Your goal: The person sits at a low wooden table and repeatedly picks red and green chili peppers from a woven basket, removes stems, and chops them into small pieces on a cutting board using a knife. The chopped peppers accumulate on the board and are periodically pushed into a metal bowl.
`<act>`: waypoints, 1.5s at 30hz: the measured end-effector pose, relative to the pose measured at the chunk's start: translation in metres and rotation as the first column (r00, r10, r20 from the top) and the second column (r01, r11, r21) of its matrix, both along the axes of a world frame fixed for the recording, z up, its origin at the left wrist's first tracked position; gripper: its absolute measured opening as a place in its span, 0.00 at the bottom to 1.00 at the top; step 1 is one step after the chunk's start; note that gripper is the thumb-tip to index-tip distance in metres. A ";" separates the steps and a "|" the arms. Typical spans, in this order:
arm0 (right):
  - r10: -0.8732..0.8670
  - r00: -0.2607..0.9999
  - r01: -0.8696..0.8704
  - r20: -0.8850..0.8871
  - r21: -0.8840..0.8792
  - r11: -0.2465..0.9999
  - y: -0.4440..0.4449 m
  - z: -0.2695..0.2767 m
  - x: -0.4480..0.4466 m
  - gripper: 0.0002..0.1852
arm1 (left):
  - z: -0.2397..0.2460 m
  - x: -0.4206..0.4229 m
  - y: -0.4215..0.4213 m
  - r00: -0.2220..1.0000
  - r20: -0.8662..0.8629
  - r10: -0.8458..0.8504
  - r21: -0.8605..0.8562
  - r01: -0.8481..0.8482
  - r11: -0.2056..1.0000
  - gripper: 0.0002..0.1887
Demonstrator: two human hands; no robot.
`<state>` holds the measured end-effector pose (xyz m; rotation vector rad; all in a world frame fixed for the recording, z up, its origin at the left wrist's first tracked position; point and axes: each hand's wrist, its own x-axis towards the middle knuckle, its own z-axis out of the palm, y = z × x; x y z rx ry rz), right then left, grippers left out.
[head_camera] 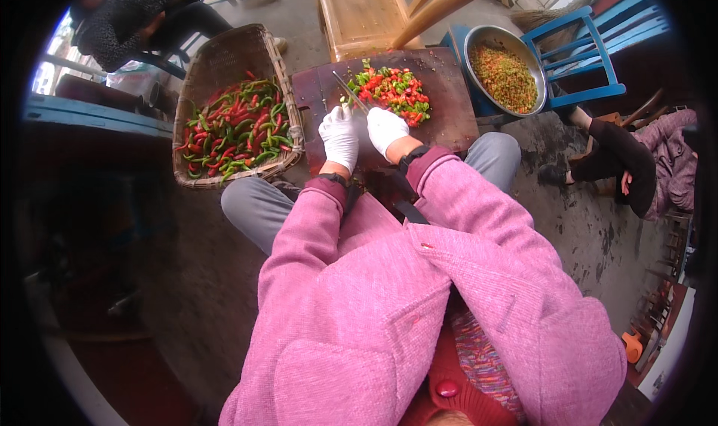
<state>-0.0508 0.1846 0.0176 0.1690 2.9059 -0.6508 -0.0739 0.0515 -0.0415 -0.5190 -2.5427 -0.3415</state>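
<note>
Before my knees lies a dark wooden board [451,109] with a heap of chopped red and green chili peppers [395,92]. My right hand [387,130], in a white glove, grips a knife [349,91]; its handle is hidden in the fist and the blade points away to the left. Close on the left of the blade, my gloved left hand [340,136] has its fingers bent around a green chili pepper [345,99], of which only the end shows. Whole red and green chili peppers [238,126] fill part of a woven bamboo basket [219,47] left of the board.
A metal basin [541,92] of finely chopped peppers [504,75] stands right of the board, beside a blue wooden chair [589,56]. Beyond the board is a wooden chair [359,13]. One person [132,19] sits at the far left, another [628,156] at the right.
</note>
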 end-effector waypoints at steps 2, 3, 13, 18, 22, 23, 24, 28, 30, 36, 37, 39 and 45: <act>-0.025 0.999 0.026 -0.035 0.004 1.000 0.000 -0.003 0.002 0.14 | 0.002 0.000 0.000 1.000 -0.019 -0.012 0.007 0.012 1.000 0.10; -0.031 0.999 0.031 -0.010 0.012 0.999 0.002 -0.004 0.002 0.14 | 0.002 0.001 0.001 0.997 -0.071 -0.016 0.012 0.017 1.000 0.10; 0.095 0.985 -0.094 -0.146 0.012 0.995 0.020 0.012 0.006 0.15 | 0.006 0.011 -0.006 0.966 0.255 0.031 -0.011 -0.030 1.000 0.31; 0.132 0.990 -0.129 -0.050 0.060 0.990 0.009 0.016 -0.004 0.15 | 0.006 0.004 -0.006 1.000 0.008 -0.012 0.069 0.011 0.998 0.13; 0.160 0.986 -0.162 0.044 0.026 0.986 0.005 0.019 -0.015 0.15 | 0.006 0.003 -0.005 0.999 -0.039 -0.019 0.088 0.022 0.996 0.08; 0.150 0.988 -0.151 0.045 0.032 0.988 0.003 0.018 -0.015 0.15 | 0.006 0.003 -0.005 0.998 -0.064 -0.024 0.099 0.031 0.995 0.08; 0.144 0.989 -0.145 0.028 0.032 0.989 0.000 0.015 -0.014 0.15 | 0.005 0.003 -0.004 0.998 -0.053 -0.016 0.093 0.021 0.995 0.08; 0.063 0.998 -0.062 -0.023 0.025 0.998 -0.007 0.000 -0.005 0.15 | 0.001 0.000 -0.003 0.999 -0.043 -0.006 0.109 0.010 0.994 0.08; 0.025 0.998 -0.024 -0.053 0.022 0.999 -0.009 -0.007 -0.001 0.15 | -0.002 0.000 -0.003 0.998 -0.064 -0.008 0.101 0.014 0.995 0.09; 0.038 0.996 -0.040 -0.084 -0.023 0.999 0.012 -0.003 -0.003 0.16 | -0.008 0.001 -0.005 0.991 0.131 -0.017 -0.009 0.018 1.000 0.26; 0.019 0.998 -0.020 -0.066 -0.018 1.000 0.014 0.000 -0.002 0.16 | -0.007 0.000 -0.003 0.992 0.119 -0.030 -0.004 0.031 1.000 0.26; 0.028 0.994 -0.030 -0.108 -0.020 0.999 0.015 0.006 0.001 0.16 | -0.005 -0.001 0.000 0.990 0.140 -0.033 0.003 0.033 0.999 0.26; 0.069 0.989 -0.067 -0.132 0.022 0.998 0.014 0.020 0.008 0.15 | 0.007 0.011 -0.001 1.000 0.000 0.023 0.094 -0.023 0.995 0.20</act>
